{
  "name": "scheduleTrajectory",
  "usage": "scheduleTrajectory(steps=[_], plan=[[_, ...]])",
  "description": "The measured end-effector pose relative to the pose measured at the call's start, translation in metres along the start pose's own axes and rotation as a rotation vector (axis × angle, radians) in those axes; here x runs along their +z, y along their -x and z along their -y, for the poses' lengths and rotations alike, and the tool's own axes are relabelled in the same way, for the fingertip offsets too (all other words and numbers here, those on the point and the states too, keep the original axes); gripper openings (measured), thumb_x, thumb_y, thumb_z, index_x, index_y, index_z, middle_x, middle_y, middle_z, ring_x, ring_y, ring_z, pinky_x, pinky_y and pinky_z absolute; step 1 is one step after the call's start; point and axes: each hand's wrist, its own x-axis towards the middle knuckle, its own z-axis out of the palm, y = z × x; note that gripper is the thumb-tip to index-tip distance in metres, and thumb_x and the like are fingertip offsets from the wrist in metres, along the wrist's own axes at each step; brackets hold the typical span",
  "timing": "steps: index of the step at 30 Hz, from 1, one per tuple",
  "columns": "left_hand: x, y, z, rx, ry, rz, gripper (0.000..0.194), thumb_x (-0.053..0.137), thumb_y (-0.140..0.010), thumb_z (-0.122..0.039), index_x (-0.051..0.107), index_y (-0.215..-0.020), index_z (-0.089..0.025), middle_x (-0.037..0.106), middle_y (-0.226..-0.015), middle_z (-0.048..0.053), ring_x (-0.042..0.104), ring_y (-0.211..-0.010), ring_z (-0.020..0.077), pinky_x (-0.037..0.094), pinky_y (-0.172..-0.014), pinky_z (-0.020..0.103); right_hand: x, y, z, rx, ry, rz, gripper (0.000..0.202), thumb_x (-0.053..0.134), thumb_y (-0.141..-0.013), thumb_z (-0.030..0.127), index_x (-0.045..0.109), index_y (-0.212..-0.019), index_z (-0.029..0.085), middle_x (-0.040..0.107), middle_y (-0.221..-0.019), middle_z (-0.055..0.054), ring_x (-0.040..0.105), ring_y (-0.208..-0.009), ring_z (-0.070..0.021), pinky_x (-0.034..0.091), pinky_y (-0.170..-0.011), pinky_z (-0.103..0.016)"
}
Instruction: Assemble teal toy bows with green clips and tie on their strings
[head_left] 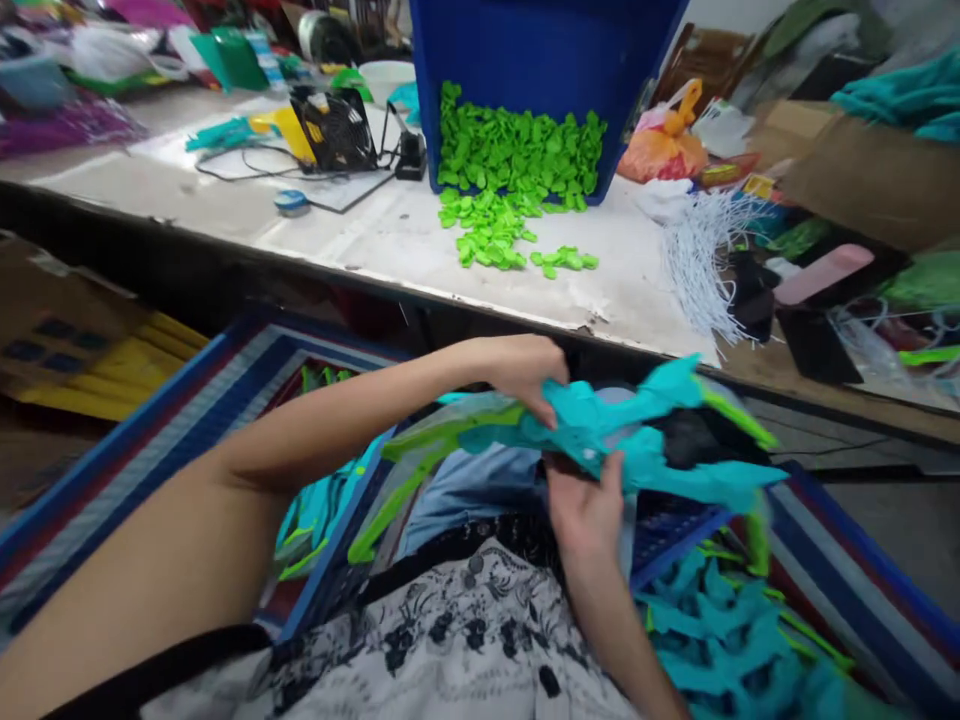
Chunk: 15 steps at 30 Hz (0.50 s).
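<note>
A turquoise and green plastic piece (592, 430) with pointed ends and long green strips lies across my lap, held up by both hands. My left hand (525, 370) grips its upper left side, fingers bent over the turquoise part. From below, my right hand (589, 510) holds the middle, with the thumb pressed on the turquoise surface. Both hands are closed on this same piece, close together. More turquoise and green pieces (727, 630) are heaped low at the right, and others (322, 510) lie at the left beside my arm.
On the table (360, 235) ahead, a blue bin (547, 55) lies tipped with small green parts (517, 150) spilling out. A black fan (334, 130) stands left of it. White strips (705, 255) and an orange bag (664, 150) lie right. Striped panels (135, 455) flank my lap.
</note>
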Motion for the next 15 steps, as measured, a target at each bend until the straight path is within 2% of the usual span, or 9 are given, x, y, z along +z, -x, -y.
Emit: scheduleTrajectory(steps=[2,4,6,8,9,11,12,13,15], plan=[[0.031,0.009,0.025,-0.104,0.039,0.073,0.037,0.071,-0.068,-0.050,0.070,-0.078,-0.014,0.066,-0.068,0.004,0.051,-0.056,0.0126,0.030,-0.054,0.025,-0.009,-0.009,-0.030,0.087,-0.028,-0.061,0.047,0.051,-0.081,0.059,0.059,-0.118,0.029,0.059,-0.128,-0.001,0.054,-0.120,-0.0194,0.037,-0.108,-0.046],[0.064,0.015,0.037,-0.202,0.066,0.138,0.038,0.072,-0.067,-0.048,0.070,-0.082,-0.013,0.065,-0.067,0.004,0.049,-0.055,0.0127,0.027,-0.052,0.024,-0.025,-0.013,-0.045,0.206,0.014,-0.101,0.045,0.056,-0.078,0.060,0.063,-0.109,0.028,0.064,-0.121,0.000,0.057,-0.116,-0.0183,0.040,-0.106,-0.043],[0.091,0.026,0.035,-0.236,0.167,0.166,0.039,0.070,-0.069,-0.050,0.069,-0.081,-0.013,0.061,-0.062,0.001,0.046,-0.053,0.0111,0.025,-0.050,0.023,-0.045,-0.007,-0.041,0.388,0.154,-0.034,0.045,0.063,-0.074,0.058,0.066,-0.104,0.024,0.068,-0.113,-0.004,0.060,-0.110,-0.0208,0.042,-0.103,-0.043],[0.107,0.043,0.026,-0.238,0.341,0.146,0.043,0.064,-0.073,-0.056,0.067,-0.079,-0.013,0.056,-0.059,-0.002,0.044,-0.052,0.0096,0.024,-0.049,0.022,-0.061,0.008,-0.020,0.520,0.416,0.122,0.046,0.068,-0.073,0.054,0.067,-0.101,0.018,0.070,-0.106,-0.008,0.064,-0.104,-0.0238,0.045,-0.099,-0.044],[0.112,0.053,0.023,-0.243,0.428,0.128,0.046,0.061,-0.075,-0.058,0.066,-0.078,-0.013,0.055,-0.059,-0.002,0.044,-0.052,0.0094,0.025,-0.049,0.021,-0.066,0.015,-0.004,0.532,0.599,0.217,0.044,0.069,-0.073,0.051,0.068,-0.099,0.016,0.071,-0.102,-0.009,0.065,-0.099,-0.0247,0.047,-0.095,-0.043],[0.116,0.071,0.021,-0.268,0.553,0.103,0.047,0.060,-0.076,-0.058,0.066,-0.083,-0.012,0.057,-0.064,-0.002,0.049,-0.058,0.0106,0.029,-0.051,0.020,-0.066,0.022,0.030,0.478,0.987,0.469,0.038,0.067,-0.075,0.049,0.071,-0.089,0.014,0.072,-0.090,-0.009,0.067,-0.087,-0.0242,0.052,-0.084,-0.039],[0.117,0.078,0.024,-0.273,0.599,0.105,0.046,0.062,-0.075,-0.056,0.067,-0.088,-0.013,0.061,-0.070,-0.001,0.052,-0.063,0.0120,0.032,-0.055,0.019,-0.061,0.019,0.046,0.402,1.147,0.610,0.034,0.064,-0.078,0.048,0.072,-0.084,0.015,0.072,-0.085,-0.008,0.067,-0.082,-0.0229,0.053,-0.079,-0.036],[0.119,0.084,0.027,-0.274,0.642,0.128,0.045,0.064,-0.075,-0.054,0.067,-0.093,-0.013,0.064,-0.076,0.000,0.056,-0.069,0.0136,0.035,-0.059,0.019,-0.055,0.012,0.059,0.278,1.273,0.740,0.032,0.061,-0.082,0.046,0.072,-0.083,0.016,0.071,-0.084,-0.007,0.066,-0.081,-0.0220,0.053,-0.077,-0.035],[0.124,0.091,0.036,-0.275,0.719,0.216,0.044,0.067,-0.074,-0.049,0.066,-0.103,-0.015,0.068,-0.088,0.001,0.060,-0.080,0.0168,0.040,-0.067,0.020,-0.042,-0.016,0.072,-0.107,1.473,0.915,0.030,0.054,-0.087,0.043,0.071,-0.094,0.019,0.070,-0.099,-0.009,0.063,-0.095,-0.0244,0.050,-0.086,-0.039]])
